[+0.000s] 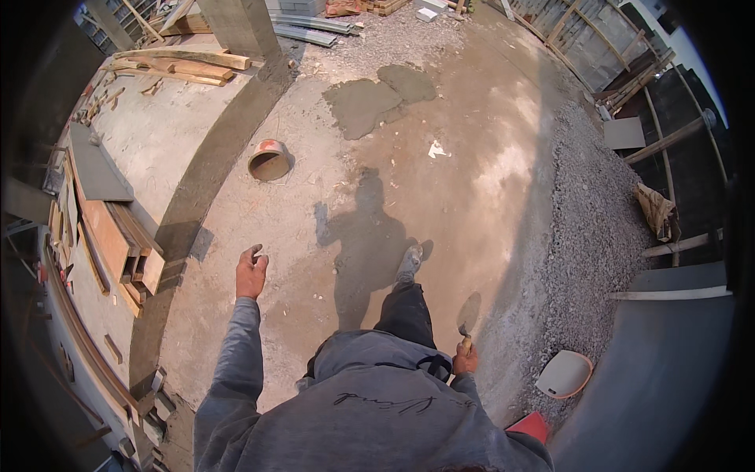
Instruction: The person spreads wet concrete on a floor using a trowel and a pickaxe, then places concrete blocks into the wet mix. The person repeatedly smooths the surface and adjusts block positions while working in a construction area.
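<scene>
My right hand (465, 360) is closed round the handle of a trowel (469, 313), low beside my right hip; its grey blade points forward over the concrete floor. My left hand (251, 275) is held out ahead on the left, above bare floor, with its fingers loosely bent and apart. A small pale spot shows between the fingertips; I cannot tell whether it is ground or something held. Farther ahead, a reddish bucket (272, 147) lies on its side, its mouth toward me. Beyond it a grey patch of wet-looking mortar (363, 106) spreads on the floor.
Planks (118, 244) and boards are stacked along the left, past a low concrete kerb (206, 169). A concrete pillar (240, 30) stands far left. Gravel (586, 228) banks up on the right, with a pale basin (563, 375) and a red object (532, 425) near me.
</scene>
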{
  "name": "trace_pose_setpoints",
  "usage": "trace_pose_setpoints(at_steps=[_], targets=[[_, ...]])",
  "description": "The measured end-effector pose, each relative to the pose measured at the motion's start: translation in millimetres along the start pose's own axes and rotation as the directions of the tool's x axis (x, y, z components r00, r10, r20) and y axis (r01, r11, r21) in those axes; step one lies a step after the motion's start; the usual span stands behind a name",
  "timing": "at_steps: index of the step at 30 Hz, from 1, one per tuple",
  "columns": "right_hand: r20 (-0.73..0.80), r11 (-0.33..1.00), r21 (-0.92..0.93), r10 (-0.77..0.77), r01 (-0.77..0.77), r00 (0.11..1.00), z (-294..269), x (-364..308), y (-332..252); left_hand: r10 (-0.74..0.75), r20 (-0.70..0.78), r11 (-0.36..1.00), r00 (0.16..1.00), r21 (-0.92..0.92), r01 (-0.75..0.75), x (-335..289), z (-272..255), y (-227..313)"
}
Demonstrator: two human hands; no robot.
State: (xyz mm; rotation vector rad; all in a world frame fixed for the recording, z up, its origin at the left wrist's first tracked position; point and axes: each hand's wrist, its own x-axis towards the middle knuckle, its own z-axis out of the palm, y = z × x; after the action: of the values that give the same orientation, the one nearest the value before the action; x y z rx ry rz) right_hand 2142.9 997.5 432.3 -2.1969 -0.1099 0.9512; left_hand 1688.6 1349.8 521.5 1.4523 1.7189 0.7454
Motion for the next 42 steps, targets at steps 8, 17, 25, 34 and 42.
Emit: trace_pose_setpoints(at_steps=[8, 17, 25, 34, 42], targets=[[0.228, 1.0, -0.022, 0.022, -0.017, 0.973, 80.7, 259.2, -290.8, -0.292, -0.234, 0.956, 0.927, -0.037, 0.292, 137.5, 163.4, -7.3], [0.288, 0.99, -0.063, -0.106, 0.13, 0.952, 257.3, 493.4, -588.1, -0.342, -0.278, 0.904, 0.897, 0.161, 0.395, 377.2, 237.4, 45.8], [0.355, 0.996, -0.039, -0.063, 0.082, 0.933, 519.2, 694.6, -685.3, -0.183, 0.044, 0.934, 0.982, -0.305, 0.187, 772.6, 456.9, 180.0], [0.273, 0.999, -0.007, 0.039, -0.038, 0.961, 786.5, 1024.4, -667.3, -0.547, 0.034, 0.727, 0.837, -0.476, 0.495, 865.9, 617.2, 94.4], [0.504, 0.998, -0.065, 0.009, 0.027, 0.864, 929.2, 1032.2, -700.0, -0.761, -0.045, 0.573, 0.647, -0.515, 0.638, 894.5, 636.0, 100.8]])
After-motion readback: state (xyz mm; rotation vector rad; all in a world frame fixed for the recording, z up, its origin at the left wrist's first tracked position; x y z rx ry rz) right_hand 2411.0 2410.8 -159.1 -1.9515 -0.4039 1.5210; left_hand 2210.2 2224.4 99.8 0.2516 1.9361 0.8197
